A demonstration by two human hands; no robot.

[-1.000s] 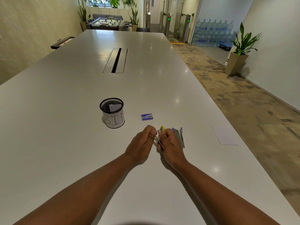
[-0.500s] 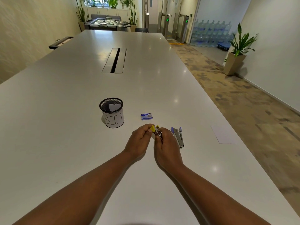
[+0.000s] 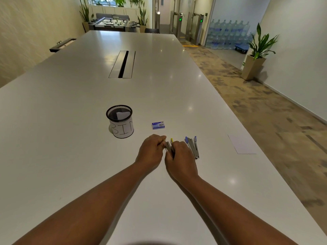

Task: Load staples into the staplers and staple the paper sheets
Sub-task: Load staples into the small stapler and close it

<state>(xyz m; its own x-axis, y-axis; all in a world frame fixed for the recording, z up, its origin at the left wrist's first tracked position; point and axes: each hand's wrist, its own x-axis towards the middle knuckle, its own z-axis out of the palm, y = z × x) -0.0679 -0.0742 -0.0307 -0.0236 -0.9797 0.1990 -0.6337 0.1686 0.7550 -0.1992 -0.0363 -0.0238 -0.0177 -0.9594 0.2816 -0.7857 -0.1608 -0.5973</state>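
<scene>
While both hands meet over the yellow-tipped stapler (image 3: pixel 169 146), the job in hand looks like opening it for loading. The left hand (image 3: pixel 151 150) has its fingers curled round the metal front end, and the right hand (image 3: pixel 180 159) wraps the rear part, with the yellow tip poking up just beyond its knuckles. Whether the staple channel is already swung open is hard to tell, since the fingers cover most of the body.

To do this well, the right hand should keep the base steady and low to the table (image 3: pixel 70 138) while the left draws the top arm up and away until the channel is fully exposed. A half-opened arm would likely snap back on the strip. Pulling should be smooth rather than jerky, because the small tool could slip out of a pinch grip.

The staple box (image 3: pixel 158 125) lies ahead of the left hand, apart from it, so the left hand is the natural one to fetch a strip once the stapler is open. A second stapler with blue tips (image 3: pixel 192 146) rests just to the right of the right hand, close enough to be knocked. The paper sheet (image 3: pixel 242 144) sits farther right, well apart, near the table edge. A mesh cup marked BIN (image 3: pixel 120 121) stands ahead and left of the left hand.
</scene>
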